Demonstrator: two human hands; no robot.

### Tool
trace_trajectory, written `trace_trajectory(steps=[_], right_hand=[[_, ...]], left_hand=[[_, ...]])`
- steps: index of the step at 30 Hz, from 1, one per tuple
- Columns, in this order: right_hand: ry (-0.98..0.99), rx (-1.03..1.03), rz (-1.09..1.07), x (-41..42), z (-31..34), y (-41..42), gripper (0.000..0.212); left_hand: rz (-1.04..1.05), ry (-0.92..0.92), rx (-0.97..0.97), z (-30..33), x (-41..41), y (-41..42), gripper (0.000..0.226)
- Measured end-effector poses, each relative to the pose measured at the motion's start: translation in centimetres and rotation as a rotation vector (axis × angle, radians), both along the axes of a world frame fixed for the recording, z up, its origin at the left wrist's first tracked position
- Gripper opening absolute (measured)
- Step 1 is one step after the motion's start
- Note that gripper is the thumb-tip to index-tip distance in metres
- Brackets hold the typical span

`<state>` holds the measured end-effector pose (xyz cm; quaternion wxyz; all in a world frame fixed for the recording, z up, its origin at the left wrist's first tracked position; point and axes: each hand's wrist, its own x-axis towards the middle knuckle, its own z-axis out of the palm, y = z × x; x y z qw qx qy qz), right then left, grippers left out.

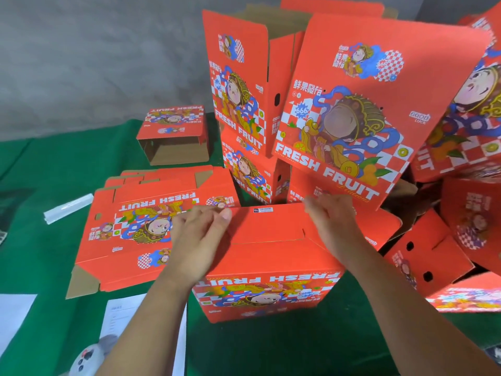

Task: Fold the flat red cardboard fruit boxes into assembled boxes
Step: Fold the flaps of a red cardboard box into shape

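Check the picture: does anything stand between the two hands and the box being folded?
Nothing visible does. The left hand and the right hand both already rest on the top flaps of the box, with no other thing between.

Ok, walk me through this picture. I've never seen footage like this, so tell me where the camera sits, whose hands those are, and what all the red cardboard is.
There is no machine here. The one picture comes from a camera worn on a person's head, looking forward and down at their bare hands. The left hand and right hand rest on the upturned bottom of a red fruit box, fingers at its flap edges. The box stands upside down on a green table cloth. Left of it lies a stack of flat boxes, not yet folded. Behind and to the right, finished boxes are piled up. White papers lie near the front edge.
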<state>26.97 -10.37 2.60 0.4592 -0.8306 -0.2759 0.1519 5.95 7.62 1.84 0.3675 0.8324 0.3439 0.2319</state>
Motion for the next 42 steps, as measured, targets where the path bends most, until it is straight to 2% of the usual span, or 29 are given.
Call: trace_trajectory(steps=[1,3,5,7,9,11,13,16,17,19,21,23,25,26,28,29,32,34,35,38,40,41,42], right_hand=[[-0.059,-0.076,0.043,-0.1,-0.2,-0.2,0.051],[-0.177,-0.209,0.125,-0.3,-0.3,-0.2,0.077],[-0.232,-0.301,0.168,-0.3,0.0,0.0,0.098],[-0.289,-0.415,0.176,-0.5,0.2,0.4,0.097],[-0.337,-0.494,0.149,-0.8,0.2,0.7,0.091],[-0.376,-0.513,0.128,-1.1,0.0,0.6,0.090],[-0.331,-0.437,0.133,-0.9,-0.3,0.2,0.088],[-0.070,-0.174,0.027,-0.5,-0.4,-0.6,0.074],[0.064,-0.080,-0.037,-0.4,-0.4,-1.0,0.068],[0.354,0.028,-0.145,-0.6,-0.4,-1.7,0.062],[0.507,0.057,-0.136,-1.3,-0.1,-2.7,0.054],[0.469,0.088,-0.101,-1.7,0.6,-3.6,0.040],[0.450,0.159,-0.122,-1.9,1.5,-4.2,0.038],[0.471,0.202,-0.148,-1.9,2.0,-4.4,0.041],[0.578,0.327,-0.221,-2.1,3.2,-4.6,0.045],[0.618,0.389,-0.244,-2.2,3.5,-4.8,0.044],[0.726,0.374,-0.156,-3.1,3.3,-5.2,0.042],[0.812,0.298,0.025,-4.7,2.7,-5.7,0.036],[0.771,0.257,0.076,-5.3,2.2,-5.9,0.034],[0.619,0.232,0.138,-6.3,1.2,-6.1,0.039],[0.559,0.217,0.187,-6.6,0.9,-5.7,0.044],[0.519,0.200,0.206,-6.7,0.8,-5.5,0.043],[0.482,0.179,0.228,-6.6,0.3,-5.2,0.041]], left_hand=[[0.011,0.061,0.069,0.1,0.0,-0.1,0.071],[0.035,0.292,0.237,0.1,0.4,-0.5,0.089],[0.062,0.510,0.235,0.5,1.2,-1.0,0.112],[0.094,0.645,0.215,0.8,2.3,-1.3,0.116],[0.094,0.696,0.231,0.7,2.7,-1.2,0.116],[0.061,0.608,0.209,0.4,2.5,-0.9,0.116],[0.061,0.333,0.078,0.2,1.8,-0.4,0.105],[0.249,-0.154,-0.279,0.2,0.2,0.2,0.070],[0.312,-0.250,-0.409,0.1,-0.3,0.3,0.058],[0.291,-0.283,-0.624,-0.2,-1.3,-0.2,0.038],[0.262,-0.271,-0.764,0.1,-1.9,-1.7,0.029],[0.365,-0.307,-0.758,1.4,-2.2,-2.8,0.029],[0.406,-0.343,-0.720,2.6,-2.7,-3.5,0.037],[0.422,-0.412,-0.679,3.3,-2.9,-4.1,0.036],[0.381,-0.622,-0.474,4.3,-3.3,-5.4,0.014],[0.329,-0.715,-0.385,4.6,-3.4,-5.9,0.014],[0.175,-0.936,-0.354,5.2,-3.7,-5.7,0.053],[0.130,-0.943,-0.423,4.4,-4.4,-4.8,0.066],[0.140,-0.876,-0.478,3.7,-4.8,-4.2,0.071],[0.181,-0.523,-0.831,2.2,-5.7,-3.1,0.094],[0.112,-0.404,-1.079,1.3,-6.7,-2.6,0.073],[0.093,-0.334,-1.121,0.7,-7.2,-2.5,0.060],[0.104,-0.273,-1.115,0.0,-7.7,-2.6,0.057]])
